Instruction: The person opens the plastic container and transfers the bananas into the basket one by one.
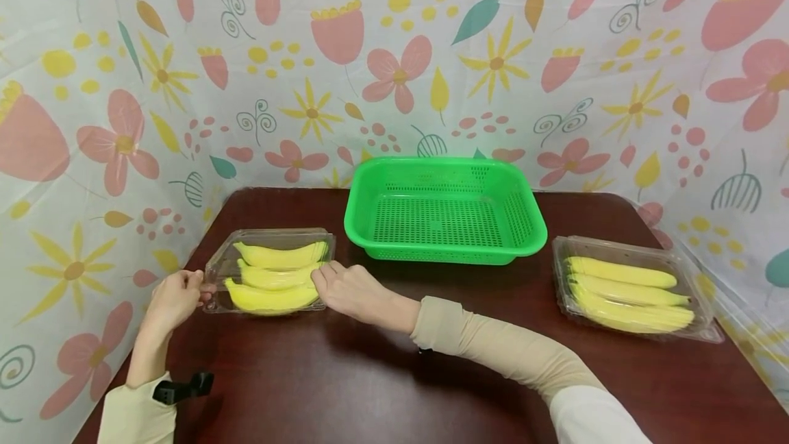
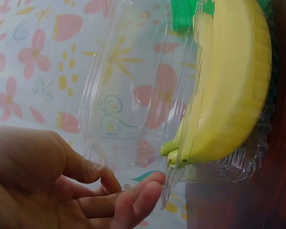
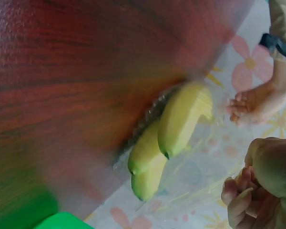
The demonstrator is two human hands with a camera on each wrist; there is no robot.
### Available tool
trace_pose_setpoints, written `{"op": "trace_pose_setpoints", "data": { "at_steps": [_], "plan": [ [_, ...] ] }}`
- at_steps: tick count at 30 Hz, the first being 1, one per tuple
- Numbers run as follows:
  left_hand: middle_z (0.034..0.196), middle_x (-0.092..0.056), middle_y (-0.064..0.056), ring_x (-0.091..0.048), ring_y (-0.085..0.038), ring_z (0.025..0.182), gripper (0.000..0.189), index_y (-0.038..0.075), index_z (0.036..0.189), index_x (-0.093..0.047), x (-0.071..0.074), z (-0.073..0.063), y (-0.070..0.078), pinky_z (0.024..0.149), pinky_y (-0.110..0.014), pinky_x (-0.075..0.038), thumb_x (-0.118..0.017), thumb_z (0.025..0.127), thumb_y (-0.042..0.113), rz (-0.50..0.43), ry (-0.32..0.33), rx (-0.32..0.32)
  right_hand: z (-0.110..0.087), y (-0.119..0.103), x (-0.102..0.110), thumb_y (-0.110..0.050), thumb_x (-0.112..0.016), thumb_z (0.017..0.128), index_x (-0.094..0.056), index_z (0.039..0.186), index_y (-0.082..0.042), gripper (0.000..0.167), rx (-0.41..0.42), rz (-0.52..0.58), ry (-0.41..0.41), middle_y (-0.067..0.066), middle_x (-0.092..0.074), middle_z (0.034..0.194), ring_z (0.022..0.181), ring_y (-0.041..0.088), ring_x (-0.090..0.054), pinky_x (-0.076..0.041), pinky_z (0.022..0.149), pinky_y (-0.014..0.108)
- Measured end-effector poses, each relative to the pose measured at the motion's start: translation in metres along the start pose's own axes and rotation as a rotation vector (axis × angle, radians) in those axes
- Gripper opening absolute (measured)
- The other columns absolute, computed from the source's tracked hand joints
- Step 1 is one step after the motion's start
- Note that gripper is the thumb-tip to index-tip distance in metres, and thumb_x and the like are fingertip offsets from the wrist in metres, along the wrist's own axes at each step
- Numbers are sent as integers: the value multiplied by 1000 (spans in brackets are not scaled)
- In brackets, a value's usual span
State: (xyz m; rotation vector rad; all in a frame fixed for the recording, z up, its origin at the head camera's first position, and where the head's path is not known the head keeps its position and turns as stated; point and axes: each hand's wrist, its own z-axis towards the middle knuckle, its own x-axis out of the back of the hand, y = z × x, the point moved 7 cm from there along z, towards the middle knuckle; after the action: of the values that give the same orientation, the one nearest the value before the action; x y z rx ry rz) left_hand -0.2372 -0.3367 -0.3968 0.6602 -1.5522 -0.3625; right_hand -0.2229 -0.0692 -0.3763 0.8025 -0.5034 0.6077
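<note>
A clear plastic clamshell container [image 1: 217, 267] with three yellow bananas [image 1: 280, 276] side by side in it lies on the left of the table. Its lid [image 2: 121, 71] is raised at an angle from the base in the left wrist view. My left hand [image 1: 175, 299] pinches the lid's left corner between thumb and fingers. At the opposite end, my right hand [image 1: 354, 292] has its fingers curled at the lid's right corner and pinches it, covering the banana tips in the head view. In the right wrist view the bananas' ends [image 3: 168, 153] point toward the camera.
An empty green perforated plastic basket [image 1: 524, 250] stands at the table's back middle. To the right is a second clear container [image 1: 561, 247] of bananas [image 1: 629, 297]. Flowered cloth [image 1: 401, 74] hangs behind and beside the dark red-brown table [image 1: 320, 389].
</note>
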Motion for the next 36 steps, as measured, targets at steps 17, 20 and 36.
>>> {"op": "trace_pose_setpoints", "data": {
  "at_steps": [17, 20, 36],
  "plan": [
    [74, -68, 10, -58, 6, 60, 45, -8, 122, -56, 21, 1, 11, 58, -17, -52, -41, 102, 29, -204, 201, -15, 9, 45, 2, -13, -55, 98, -54, 90, -13, 8, -299, 506, -69, -4, -55, 74, 61, 8, -51, -38, 47, 18],
    [68, -62, 23, -57, 7, 59, 42, -6, 118, -60, 25, 1, 14, 56, -15, -51, -42, 102, 27, -253, 270, -23, 11, 47, 1, -12, -55, 98, -58, 94, -13, 4, -327, 580, -85, -3, -61, 80, 65, 8, -54, -42, 52, 19],
    [70, -57, 34, -56, 9, 60, 26, 13, 113, -58, 33, 13, 22, 57, -9, -47, -45, 102, 34, -504, 504, -44, 14, 67, -8, 0, -51, 93, -52, 127, -3, 34, -469, 888, -55, 11, -62, 104, 84, 12, -60, -47, 67, 17]
  ]
}}
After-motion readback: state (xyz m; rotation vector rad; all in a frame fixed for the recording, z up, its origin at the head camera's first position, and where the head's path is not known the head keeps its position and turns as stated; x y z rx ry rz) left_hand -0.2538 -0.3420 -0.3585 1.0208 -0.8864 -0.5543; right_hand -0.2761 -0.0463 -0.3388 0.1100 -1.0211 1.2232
